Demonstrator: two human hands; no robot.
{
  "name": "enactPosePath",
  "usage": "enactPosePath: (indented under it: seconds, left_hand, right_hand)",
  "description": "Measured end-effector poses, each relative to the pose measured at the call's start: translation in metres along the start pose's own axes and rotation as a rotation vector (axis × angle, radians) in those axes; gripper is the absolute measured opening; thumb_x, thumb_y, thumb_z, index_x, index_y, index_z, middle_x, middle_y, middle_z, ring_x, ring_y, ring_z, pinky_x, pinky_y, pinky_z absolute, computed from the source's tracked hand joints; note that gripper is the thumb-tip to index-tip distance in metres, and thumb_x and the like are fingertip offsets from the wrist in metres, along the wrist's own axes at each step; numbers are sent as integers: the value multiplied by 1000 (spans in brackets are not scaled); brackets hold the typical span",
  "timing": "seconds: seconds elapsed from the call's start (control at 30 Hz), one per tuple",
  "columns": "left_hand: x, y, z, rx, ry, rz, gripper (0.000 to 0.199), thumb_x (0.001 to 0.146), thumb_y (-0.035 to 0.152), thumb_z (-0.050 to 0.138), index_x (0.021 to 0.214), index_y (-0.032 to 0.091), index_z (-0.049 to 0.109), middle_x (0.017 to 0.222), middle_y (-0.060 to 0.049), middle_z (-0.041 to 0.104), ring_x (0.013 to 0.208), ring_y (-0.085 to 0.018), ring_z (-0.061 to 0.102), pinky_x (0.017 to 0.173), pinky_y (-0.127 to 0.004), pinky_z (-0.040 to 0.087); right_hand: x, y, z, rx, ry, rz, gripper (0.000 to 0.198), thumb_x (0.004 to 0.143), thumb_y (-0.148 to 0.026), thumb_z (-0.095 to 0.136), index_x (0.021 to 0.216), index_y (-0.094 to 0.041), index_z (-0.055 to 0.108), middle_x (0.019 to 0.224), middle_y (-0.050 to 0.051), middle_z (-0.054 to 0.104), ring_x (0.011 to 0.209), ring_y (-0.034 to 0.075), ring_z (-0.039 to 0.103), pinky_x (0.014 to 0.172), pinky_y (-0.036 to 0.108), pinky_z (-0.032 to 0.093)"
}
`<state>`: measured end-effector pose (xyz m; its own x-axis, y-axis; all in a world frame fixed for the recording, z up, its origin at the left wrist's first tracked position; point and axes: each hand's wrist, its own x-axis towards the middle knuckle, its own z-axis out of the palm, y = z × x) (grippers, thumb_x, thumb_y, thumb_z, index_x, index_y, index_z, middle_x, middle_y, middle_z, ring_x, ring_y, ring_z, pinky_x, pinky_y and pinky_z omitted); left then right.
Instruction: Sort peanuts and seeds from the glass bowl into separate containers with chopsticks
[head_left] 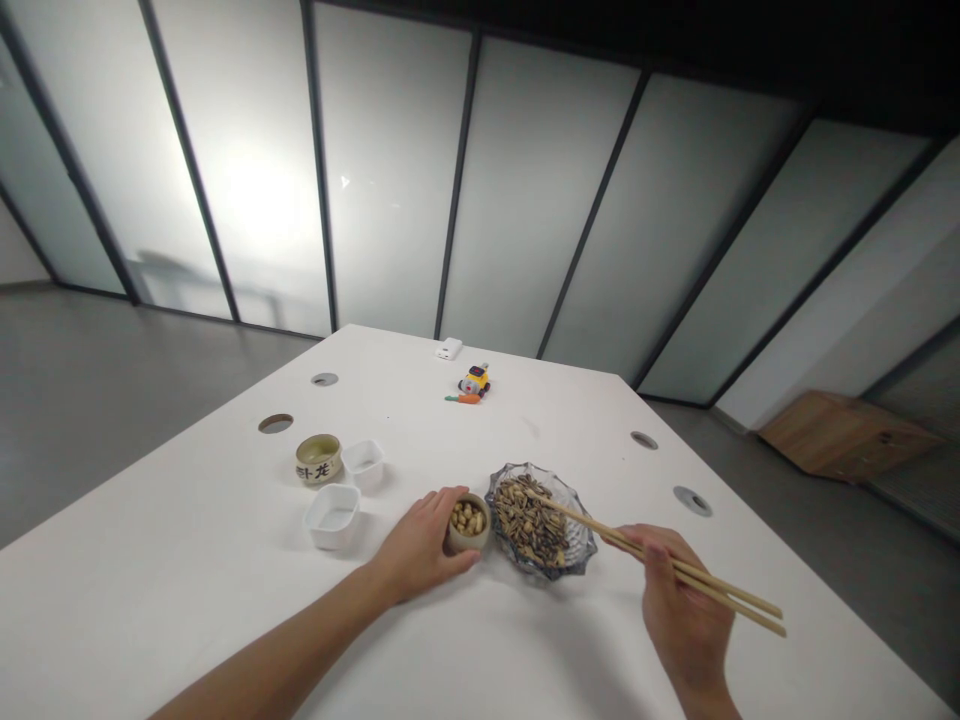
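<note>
My left hand (429,545) is wrapped round a small cup (470,541) holding several tan nuts, perhaps peanuts (468,518). Just right of the cup, a clear glass bowl (581,545) with a scalloped rim holds a heap of striped sunflower seeds (527,520), with a few paler pieces among them. My right hand (684,610) grips a pair of wooden chopsticks (600,529). Their tips reach into the bowl, over the seeds; whether anything is pinched between them is too small to tell.
Left of my left hand stand two white plastic tubs (333,516) and a ceramic bowl (319,462) with dark characters. Farther back lie a toy carrot (463,399), a yellow toy vehicle (475,381) and a white box-shaped device (449,348). The white table (247,560) has several round cable holes.
</note>
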<state>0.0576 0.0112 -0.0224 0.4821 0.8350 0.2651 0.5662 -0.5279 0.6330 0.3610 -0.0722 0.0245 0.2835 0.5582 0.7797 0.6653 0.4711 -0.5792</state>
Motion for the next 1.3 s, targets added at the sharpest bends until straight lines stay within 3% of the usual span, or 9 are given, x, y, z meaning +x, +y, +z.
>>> enactPosePath:
  seconds: [0.2,0.43,0.63,0.87,1.3]
  left_hand:
    - [0,4,-3,7,-19,-10,74,81,33,81,146,23,47,138,-12,64,128,-34,61,115,-49,46]
    - [0,3,-2,-1,-14,-13,73,81,34,81,145,25,47,139,-12,64,128,-34,61,114,-50,46]
    - [0,0,-2,-16,-10,1,72,81,33,80,144,25,47,137,-12,64,127,-33,61,114,-50,47]
    - [1,0,-1,-8,-3,7,72,82,35,80,145,24,47,139,-12,64,127,-33,61,114,-50,47]
    - [0,0,-1,-8,-10,-3,72,81,35,80,144,25,48,139,-12,64,129,-33,60,115,-50,46]
  right_hand:
    - [-18,-11,13,144,-78,-99,26,104,-39,60,95,-23,78,89,5,77,84,20,74,73,31,59]
    - [1,8,-8,-50,-17,-116,23,105,-33,58,92,-22,74,88,5,74,84,18,71,77,30,57]
    - [10,26,-13,-207,-176,-116,34,104,-42,58,80,-22,73,78,3,72,70,17,70,65,27,55]
    - [6,21,-7,-181,-296,-111,30,104,-40,59,83,-24,74,82,2,74,74,17,73,69,27,58]
    - [9,21,-12,-208,-184,-124,33,103,-43,59,82,-23,75,80,4,74,73,18,72,67,28,57]
